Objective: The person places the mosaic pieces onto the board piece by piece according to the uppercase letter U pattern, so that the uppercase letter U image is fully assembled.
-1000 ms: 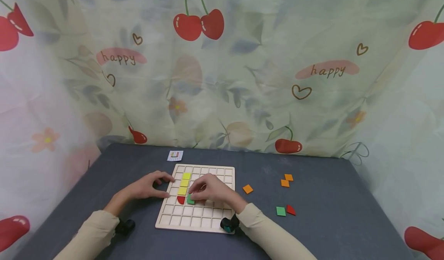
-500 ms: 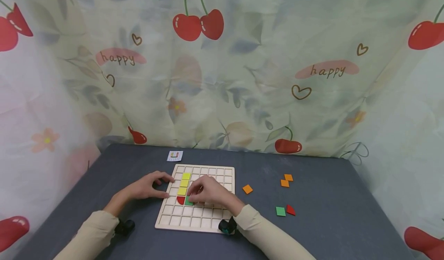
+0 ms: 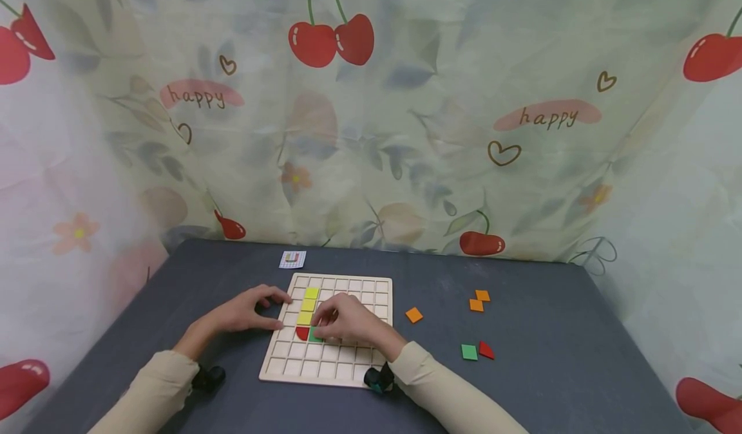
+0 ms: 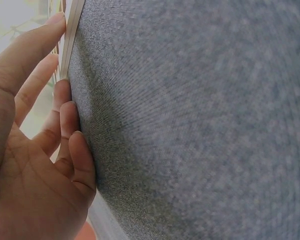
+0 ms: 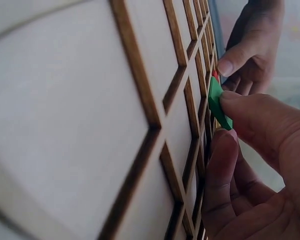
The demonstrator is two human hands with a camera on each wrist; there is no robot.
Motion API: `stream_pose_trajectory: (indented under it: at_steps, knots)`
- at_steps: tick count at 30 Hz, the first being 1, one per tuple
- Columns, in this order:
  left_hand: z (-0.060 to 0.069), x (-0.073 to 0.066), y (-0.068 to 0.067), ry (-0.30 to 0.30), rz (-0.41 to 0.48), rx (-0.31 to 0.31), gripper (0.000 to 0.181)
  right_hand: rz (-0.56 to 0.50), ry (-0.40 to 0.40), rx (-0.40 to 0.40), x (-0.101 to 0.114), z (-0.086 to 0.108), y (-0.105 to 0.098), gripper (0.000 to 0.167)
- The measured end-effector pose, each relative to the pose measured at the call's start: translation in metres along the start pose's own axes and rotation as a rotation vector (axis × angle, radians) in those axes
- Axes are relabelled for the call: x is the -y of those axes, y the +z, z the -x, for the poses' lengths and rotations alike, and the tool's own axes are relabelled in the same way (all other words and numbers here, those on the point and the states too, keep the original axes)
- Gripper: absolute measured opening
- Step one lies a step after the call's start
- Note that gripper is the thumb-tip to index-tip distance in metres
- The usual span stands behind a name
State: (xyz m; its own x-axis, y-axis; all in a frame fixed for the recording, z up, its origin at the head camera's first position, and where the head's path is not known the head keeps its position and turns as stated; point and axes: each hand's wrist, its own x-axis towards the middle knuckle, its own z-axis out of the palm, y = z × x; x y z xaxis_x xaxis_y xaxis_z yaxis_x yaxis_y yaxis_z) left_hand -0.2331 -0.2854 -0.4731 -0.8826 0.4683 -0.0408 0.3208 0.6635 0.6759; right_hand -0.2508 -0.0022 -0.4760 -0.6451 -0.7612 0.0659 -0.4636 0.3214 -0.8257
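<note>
Head view: on the dark bench (image 3: pixel 551 331), the left hand (image 3: pixel 246 310) touches the left edge of the board (image 3: pixel 295 368), its grip apart—thumb and fingers spread. The right hand (image 3: pixel 348 318) is over the board, its grip pinching a green tile (image 3: pixel 315 336) just right of a red piece (image 3: pixel 302 333); three yellow tiles (image 3: pixel 308 306) run in a column above. Right of the board lie one orange tile (image 3: pixel 414 315), an orange pair (image 3: pixel 479 301), and a second green tile (image 3: pixel 469 352) beside a red wedge (image 3: pixel 486 350). A card (image 3: pixel 292 259) lies beyond the board.

Left wrist view: a fingertip meets the board's edge above the grey cloth-like surface.

Right wrist view: thumb and finger clamp the green tile—tilted against the grid; whether it is seated I cannot tell.
</note>
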Motion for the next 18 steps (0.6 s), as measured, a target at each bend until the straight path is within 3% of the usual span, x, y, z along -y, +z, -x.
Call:
stream_pose_trajectory:
  at_steps: [10,18]
  knots:
    - [-0.0006,0.0018,0.0007,0.004,0.004,-0.001,0.047,0.033,0.012,-0.002,0.0036,0.0005,-0.0004,0.005]
    - [-0.0010,0.0047,0.0016,0.009,-0.001,-0.003,0.047,-0.062,-0.026,0.020,-0.0018,0.0033,-0.0043,0.010]
